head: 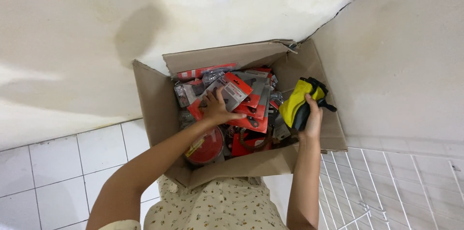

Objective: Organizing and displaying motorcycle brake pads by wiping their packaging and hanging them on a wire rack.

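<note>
Floral cloth (pixel 217 208) of the person's garment is closest to the camera, at the bottom of the view, and both bare forearms go out from it toward a big open cardboard box (pixel 154 109) that stands on the white tiled floor (pixel 48 172) in a corner of pale walls. To the right of the box lies a white wire grid (pixel 386 186). Inside the box there is a loose heap of red and grey blister packs (pixel 251 104), and at its near side a round red disc (pixel 207 147) in clear wrapping. On top of the heap rests the left hand (pixel 216 109), fingers spread flat over one pack and not closed around anything. Over the right flap, the right hand (pixel 313 116) grips a folded yellow and black item (pixel 300 104), probably gloves, with the fingers wrapped around its lower end. I think the packs are slippery and piled without order, so pressure from the left hand could make them slide or fall deeper. The yellow item is held only at one end, so it may slip out.
</note>
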